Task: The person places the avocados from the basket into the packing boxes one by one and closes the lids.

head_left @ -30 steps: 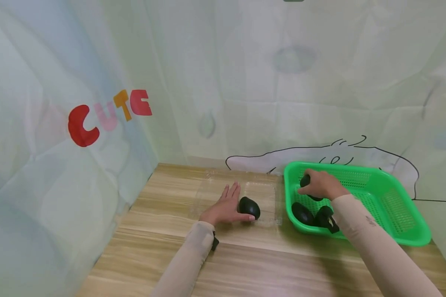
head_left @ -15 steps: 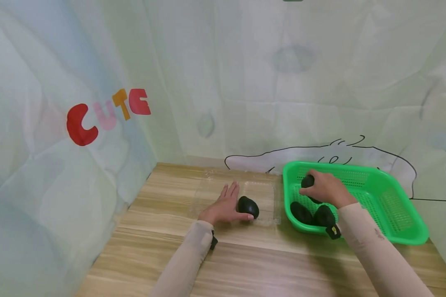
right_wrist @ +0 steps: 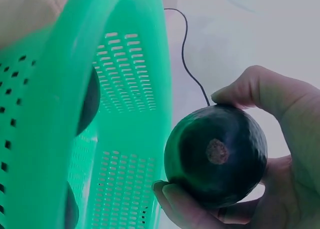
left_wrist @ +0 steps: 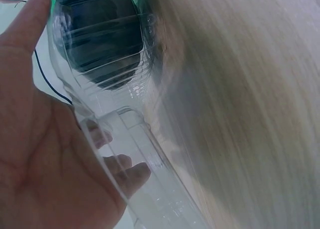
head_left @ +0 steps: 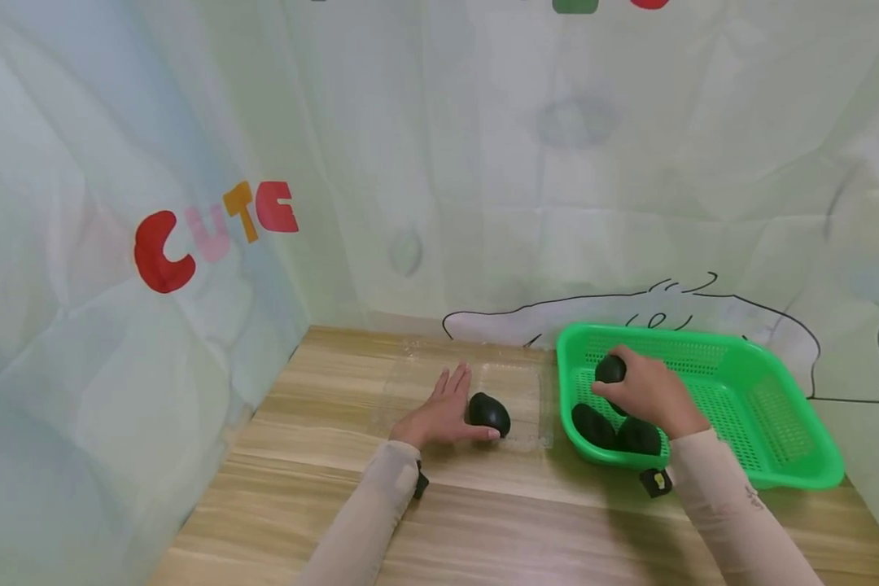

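My right hand (head_left: 648, 391) grips a dark avocado (right_wrist: 216, 156) between thumb and fingers, over the left part of a green plastic basket (head_left: 798, 423). Its round stem scar faces the right wrist camera. Below it in the basket lie two more avocados, a left one (head_left: 593, 425) and a right one (head_left: 639, 437), the latter partly hidden. My left hand (head_left: 439, 415) rests on a clear plastic clamshell box (head_left: 523, 378), fingers straight and spread. One avocado (left_wrist: 100, 36) sits in the box's front right part, beside the left thumb. In the left wrist view fingers show through the clear plastic.
The wooden table (head_left: 513, 529) extends in front of both containers. Behind it hangs a pale printed cloth (head_left: 483, 203), and a side cloth (head_left: 80, 366) with coloured letters borders the left. The basket's raised rim stands right of the box.
My right hand has risen a little and shifted slightly right with the avocado, which shows more clearly above the others. The left hand has stayed in place on the box.
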`<state>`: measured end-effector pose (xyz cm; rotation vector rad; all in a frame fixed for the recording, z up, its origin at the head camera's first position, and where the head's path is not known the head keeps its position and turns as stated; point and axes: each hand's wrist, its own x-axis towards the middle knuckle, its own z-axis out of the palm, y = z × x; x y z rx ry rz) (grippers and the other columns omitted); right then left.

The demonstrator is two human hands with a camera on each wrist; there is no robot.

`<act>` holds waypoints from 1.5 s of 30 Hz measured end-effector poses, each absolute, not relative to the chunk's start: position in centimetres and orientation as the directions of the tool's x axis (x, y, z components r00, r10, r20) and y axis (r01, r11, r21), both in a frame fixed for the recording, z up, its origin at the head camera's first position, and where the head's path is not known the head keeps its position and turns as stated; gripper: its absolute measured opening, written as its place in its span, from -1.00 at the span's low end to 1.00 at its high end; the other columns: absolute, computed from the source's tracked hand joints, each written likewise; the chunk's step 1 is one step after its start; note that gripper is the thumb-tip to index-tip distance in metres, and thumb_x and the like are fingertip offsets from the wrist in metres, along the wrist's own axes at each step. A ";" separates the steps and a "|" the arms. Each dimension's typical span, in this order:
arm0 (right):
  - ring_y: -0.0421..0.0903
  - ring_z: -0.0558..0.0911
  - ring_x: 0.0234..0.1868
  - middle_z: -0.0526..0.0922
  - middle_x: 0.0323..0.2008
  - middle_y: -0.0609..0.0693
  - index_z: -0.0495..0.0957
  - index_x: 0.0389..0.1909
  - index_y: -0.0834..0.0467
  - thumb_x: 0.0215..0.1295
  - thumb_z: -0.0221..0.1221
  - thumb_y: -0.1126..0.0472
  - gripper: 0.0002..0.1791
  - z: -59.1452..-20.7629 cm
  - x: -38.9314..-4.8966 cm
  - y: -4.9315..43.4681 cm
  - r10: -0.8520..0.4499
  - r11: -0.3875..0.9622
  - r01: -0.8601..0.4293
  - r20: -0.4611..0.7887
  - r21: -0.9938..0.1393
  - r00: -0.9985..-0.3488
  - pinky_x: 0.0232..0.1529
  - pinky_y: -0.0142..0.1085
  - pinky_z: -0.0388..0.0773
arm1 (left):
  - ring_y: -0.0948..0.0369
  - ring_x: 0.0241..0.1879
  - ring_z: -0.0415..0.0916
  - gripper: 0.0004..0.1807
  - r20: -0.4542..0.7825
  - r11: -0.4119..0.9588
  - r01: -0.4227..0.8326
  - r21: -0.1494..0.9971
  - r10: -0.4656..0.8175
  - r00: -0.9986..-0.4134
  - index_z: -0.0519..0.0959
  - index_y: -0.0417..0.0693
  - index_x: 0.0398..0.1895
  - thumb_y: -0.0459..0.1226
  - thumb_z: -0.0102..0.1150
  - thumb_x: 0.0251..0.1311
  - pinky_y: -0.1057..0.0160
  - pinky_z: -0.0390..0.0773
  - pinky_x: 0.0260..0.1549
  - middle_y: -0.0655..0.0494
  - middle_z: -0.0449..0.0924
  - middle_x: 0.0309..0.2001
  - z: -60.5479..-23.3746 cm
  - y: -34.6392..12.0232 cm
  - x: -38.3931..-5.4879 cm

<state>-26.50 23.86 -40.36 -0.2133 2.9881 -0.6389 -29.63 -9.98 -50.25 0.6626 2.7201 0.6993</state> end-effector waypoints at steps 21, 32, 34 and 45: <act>0.14 0.62 -0.18 0.63 0.00 0.32 0.32 0.41 0.24 0.29 0.23 -0.09 -0.23 -41.7 -23.4 22.7 -0.056 0.857 -0.096 0.095 -0.506 -0.994 -0.39 -0.11 0.56 | -0.19 0.61 -0.41 0.39 -0.106 0.772 0.390 0.502 0.502 -0.858 -0.23 -0.23 0.64 0.43 0.23 0.07 -0.09 -0.07 0.55 -0.12 -0.38 0.66 -50.9 -10.1 -29.8; 0.18 0.62 -0.12 0.62 0.01 0.34 0.36 0.41 0.18 0.26 0.25 -0.07 -0.24 -41.8 -22.7 20.8 -0.060 0.849 -0.139 0.168 -0.510 -0.984 -0.34 -0.03 0.58 | -0.12 0.62 -0.34 0.38 -0.031 0.766 0.431 0.477 0.505 -0.863 -0.23 -0.18 0.65 0.50 0.13 0.06 -0.03 -0.02 0.55 -0.10 -0.34 0.66 -51.7 -10.4 -29.8; 0.19 0.63 -0.11 0.62 0.02 0.35 0.36 0.41 0.17 0.27 0.25 -0.07 -0.25 -41.9 -22.6 20.5 -0.061 0.852 -0.148 0.185 -0.503 -0.981 -0.34 -0.01 0.59 | -0.11 0.62 -0.33 0.37 -0.021 0.764 0.434 0.478 0.504 -0.864 -0.23 -0.17 0.65 0.49 0.14 0.07 -0.03 -0.03 0.55 -0.10 -0.32 0.66 -51.8 -10.4 -29.8; 0.14 0.62 -0.20 0.63 -0.04 0.31 0.42 0.36 0.15 0.22 0.30 -0.01 -0.30 -42.7 -22.7 18.5 -0.093 0.842 -0.215 0.260 -0.495 -0.961 -0.43 -0.10 0.55 | -0.11 0.62 -0.32 0.36 -0.007 0.762 0.450 0.465 0.512 -0.859 -0.22 -0.16 0.65 0.47 0.17 0.08 -0.04 -0.05 0.55 -0.13 -0.30 0.66 -52.0 -10.5 -30.0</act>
